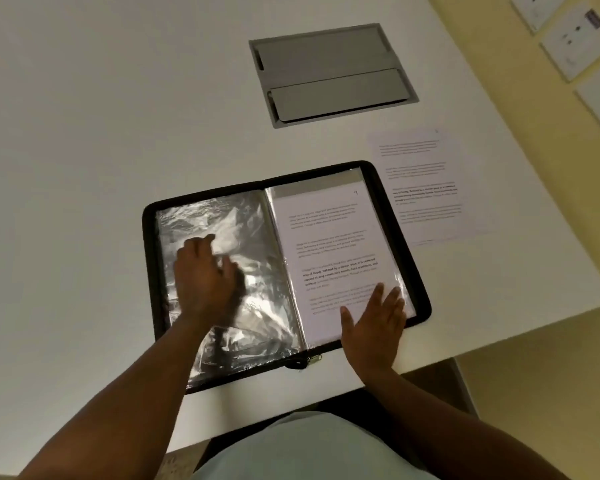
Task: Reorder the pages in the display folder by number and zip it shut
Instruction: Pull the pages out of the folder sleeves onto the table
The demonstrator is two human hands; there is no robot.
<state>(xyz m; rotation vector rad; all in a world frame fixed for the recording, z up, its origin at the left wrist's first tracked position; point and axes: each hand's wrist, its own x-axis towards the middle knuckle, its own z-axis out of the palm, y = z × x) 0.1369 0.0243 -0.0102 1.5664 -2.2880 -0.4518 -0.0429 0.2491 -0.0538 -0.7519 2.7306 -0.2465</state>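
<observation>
The display folder lies open on the bench. My left hand presses crinkled empty sleeves, fingers loosely curled; my right hand lies spread on page 9. Slippery plastic may drag and crease it.

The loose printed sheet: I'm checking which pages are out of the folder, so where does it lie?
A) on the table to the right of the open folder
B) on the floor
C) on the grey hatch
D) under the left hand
A: the loose sheet lies flat on the white table, just right of the open folder, touched by neither hand.
</observation>
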